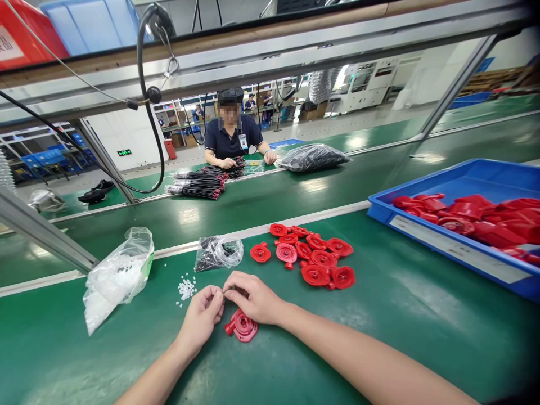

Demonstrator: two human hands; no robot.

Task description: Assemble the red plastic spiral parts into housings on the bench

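Left hand (205,312) and right hand (252,297) meet at the fingertips over the green bench (105,357).
Each has thumb and forefinger pinched together; from here I can't tell what tiny thing they grip, if any. A red part (243,327) lies just below the right hand, white pieces (187,288) near the left, more red parts (315,274) beyond.

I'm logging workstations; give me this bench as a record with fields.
left hand: fingertips pinched; anything held too small to identify
right hand: fingertips pinched, meeting the left's
near hands: single red part, loose white pieces
beyond: dark-filled clear bag, group of red parts
left: white-filled clear bag
right: blue bin holding more red parts
across: co-worker, black wire bundles
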